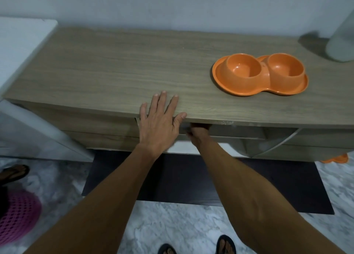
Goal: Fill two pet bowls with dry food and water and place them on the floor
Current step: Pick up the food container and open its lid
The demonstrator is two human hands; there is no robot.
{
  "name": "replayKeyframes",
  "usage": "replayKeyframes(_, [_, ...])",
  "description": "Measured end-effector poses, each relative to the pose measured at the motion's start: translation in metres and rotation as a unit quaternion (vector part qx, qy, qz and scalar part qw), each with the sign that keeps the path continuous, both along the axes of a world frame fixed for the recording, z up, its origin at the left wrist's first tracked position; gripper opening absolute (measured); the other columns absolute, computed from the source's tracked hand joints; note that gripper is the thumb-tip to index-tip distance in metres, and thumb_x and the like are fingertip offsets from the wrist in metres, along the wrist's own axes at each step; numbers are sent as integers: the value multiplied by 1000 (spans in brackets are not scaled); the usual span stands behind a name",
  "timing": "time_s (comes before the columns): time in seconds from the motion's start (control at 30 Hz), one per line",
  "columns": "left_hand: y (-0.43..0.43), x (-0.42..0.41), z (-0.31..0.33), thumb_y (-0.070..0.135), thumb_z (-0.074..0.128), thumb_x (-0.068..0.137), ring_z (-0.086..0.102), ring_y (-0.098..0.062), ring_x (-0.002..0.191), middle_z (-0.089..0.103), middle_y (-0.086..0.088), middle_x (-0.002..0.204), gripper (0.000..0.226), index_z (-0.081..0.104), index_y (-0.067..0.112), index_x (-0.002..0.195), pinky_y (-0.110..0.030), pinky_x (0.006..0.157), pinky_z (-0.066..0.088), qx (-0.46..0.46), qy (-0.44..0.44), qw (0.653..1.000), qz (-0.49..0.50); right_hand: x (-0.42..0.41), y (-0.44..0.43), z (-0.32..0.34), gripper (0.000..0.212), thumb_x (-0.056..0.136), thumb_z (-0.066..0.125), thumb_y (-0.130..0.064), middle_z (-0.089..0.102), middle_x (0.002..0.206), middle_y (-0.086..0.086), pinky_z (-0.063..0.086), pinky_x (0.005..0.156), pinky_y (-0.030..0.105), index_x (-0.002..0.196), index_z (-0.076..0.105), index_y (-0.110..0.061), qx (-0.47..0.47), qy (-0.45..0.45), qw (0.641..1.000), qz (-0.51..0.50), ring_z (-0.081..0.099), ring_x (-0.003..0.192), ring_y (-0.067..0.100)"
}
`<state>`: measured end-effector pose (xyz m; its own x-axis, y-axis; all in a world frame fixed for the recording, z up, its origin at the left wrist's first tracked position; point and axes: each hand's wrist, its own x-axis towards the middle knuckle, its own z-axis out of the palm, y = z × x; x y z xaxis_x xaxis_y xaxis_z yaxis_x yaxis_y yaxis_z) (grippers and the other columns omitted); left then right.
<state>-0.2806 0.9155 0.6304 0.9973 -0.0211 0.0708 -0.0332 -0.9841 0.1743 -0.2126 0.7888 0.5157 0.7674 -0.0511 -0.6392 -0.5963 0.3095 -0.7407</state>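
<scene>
An orange double pet bowl (260, 75) sits on the right part of a wooden cabinet top (115, 67); both cups look empty. My left hand (161, 121) lies flat with fingers spread on the cabinet's front edge, well left of the bowl. My right hand (199, 132) reaches under the top edge, its fingers curled around the front of a drawer (229, 133); most of that hand is hidden beneath the top.
A pale translucent container (341, 42) stands at the back right of the top. A white appliance (21, 42) borders the cabinet's left. A dark mat (268, 186) lies on the marble floor, an orange object (335, 158) by the cabinet's right base, a pink mesh item (17, 217) at left.
</scene>
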Motion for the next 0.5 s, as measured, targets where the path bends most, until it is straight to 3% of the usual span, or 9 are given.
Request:
replayKeyframes(0.03, [0, 0, 4, 59, 9, 99, 2, -22, 153, 2, -2, 166, 64, 9, 32, 156, -50, 120, 2, -4, 11, 1000, 0, -12, -1, 17, 31, 87, 71, -25, 62, 114, 0, 52, 96, 39, 113, 56, -19, -7, -3, 999, -45, 58, 90, 11])
replayKeyframes(0.1, [0, 2, 5, 60, 9, 99, -2, -21, 153, -2, 0, 166, 64, 6, 33, 156, -50, 121, 0, -7, 44, 999, 0, -33, -11, 26, 35, 85, 72, -19, 62, 106, 3, 53, 79, 39, 113, 51, -20, -31, 15, 996, -85, 58, 87, 16])
replayKeyframes(0.23, [0, 5, 22, 57, 15, 100, -7, -20, 153, -7, 1, 166, 62, 3, 33, 156, -49, 121, -2, -19, 115, 993, -2, -88, -35, 62, 43, 86, 74, -17, 58, 95, 3, 51, 66, 33, 116, 44, -23, -29, 54, 995, -77, 56, 80, 18])
replayKeyframes(0.33, [4, 8, 40, 52, 21, 102, -3, -22, 153, -5, 0, 166, 60, 7, 32, 156, -51, 120, 3, -21, 164, 986, -15, -120, -50, 85, 41, 85, 75, -19, 63, 106, 9, 52, 64, 32, 117, 51, -19, -23, 57, 996, -69, 60, 83, 19])
replayKeyframes(0.5, [2, -9, 66, 45, 28, 102, 20, -29, 147, 27, -9, 158, 52, 33, 22, 149, -50, 116, 22, -47, 167, 985, -11, -151, -68, 134, 46, 83, 77, -23, 64, 112, 11, 55, 67, 36, 122, 53, -15, -38, 39, 996, -68, 62, 87, 21])
